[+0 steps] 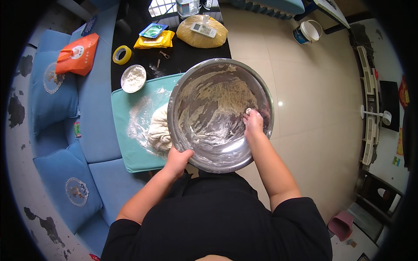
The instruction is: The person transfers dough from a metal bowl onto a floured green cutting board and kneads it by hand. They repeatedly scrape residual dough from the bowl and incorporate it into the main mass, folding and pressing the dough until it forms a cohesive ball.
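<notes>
A large steel mixing bowl point(204, 163) is tilted toward me, its inside smeared with dough residue and dry flour. My left hand point(177, 159) is closed on its near-left rim, thumb on the inner side. Inside the bowl by the right wall is my right hand point(253, 123), fingers pinched together around a small white lump of dough point(248, 111). A big mass of dough point(159, 131) lies on a floured turquoise board point(126, 150), partly hidden behind the bowl. At the board's far-left corner sits a small bowl of flour point(133, 78).
Farther back on the black table stand a roll of yellow tape point(122, 55), a yellow packet point(154, 41) and a bag of yellow grain point(191, 39) with a remote control point(203, 30) on it. A blue sofa point(93, 108) runs along the left; a white bucket point(307, 31) stands far right.
</notes>
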{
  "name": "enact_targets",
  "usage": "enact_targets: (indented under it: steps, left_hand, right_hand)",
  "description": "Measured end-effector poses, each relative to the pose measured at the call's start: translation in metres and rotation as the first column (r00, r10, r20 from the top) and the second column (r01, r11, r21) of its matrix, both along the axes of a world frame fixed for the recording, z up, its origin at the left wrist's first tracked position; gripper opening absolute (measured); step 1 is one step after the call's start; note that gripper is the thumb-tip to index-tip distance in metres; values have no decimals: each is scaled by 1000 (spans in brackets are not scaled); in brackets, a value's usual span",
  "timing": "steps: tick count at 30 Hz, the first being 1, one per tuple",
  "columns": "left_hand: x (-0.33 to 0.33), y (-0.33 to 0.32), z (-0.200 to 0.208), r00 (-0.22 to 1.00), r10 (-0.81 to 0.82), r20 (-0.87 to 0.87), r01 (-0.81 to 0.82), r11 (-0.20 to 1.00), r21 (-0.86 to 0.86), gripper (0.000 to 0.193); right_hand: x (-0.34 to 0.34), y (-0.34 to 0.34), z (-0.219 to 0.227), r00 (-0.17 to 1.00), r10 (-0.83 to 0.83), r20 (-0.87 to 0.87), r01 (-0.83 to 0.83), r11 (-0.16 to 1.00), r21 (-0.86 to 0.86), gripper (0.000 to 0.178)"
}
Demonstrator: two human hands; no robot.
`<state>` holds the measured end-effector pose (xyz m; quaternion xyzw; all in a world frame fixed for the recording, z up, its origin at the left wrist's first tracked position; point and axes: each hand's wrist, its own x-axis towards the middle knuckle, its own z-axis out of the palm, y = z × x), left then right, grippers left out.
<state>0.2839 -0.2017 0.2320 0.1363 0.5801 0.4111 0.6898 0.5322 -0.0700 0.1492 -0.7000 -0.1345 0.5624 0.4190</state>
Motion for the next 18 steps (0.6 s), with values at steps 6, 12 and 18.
enact_targets:
  steps: [6, 12, 18]
  left_hand:
    - [3, -16, 17, 997, -19, -81, 23, 999, 44, 39]
    - [-21, -30, 55, 984, -96, -149, 109, 991, 84, 42]
    - [-39, -50, 78, 999, 28, -25, -20, 961, 274, 53]
  right_hand:
    - [-52, 32, 34, 930, -292, 222, 251, 948, 194, 23]
    - [-71, 20, 47, 832, -88, 548, -53, 970, 236, 35]
    - [-80, -20, 90, 710, 457, 536, -579, 812, 74, 45]
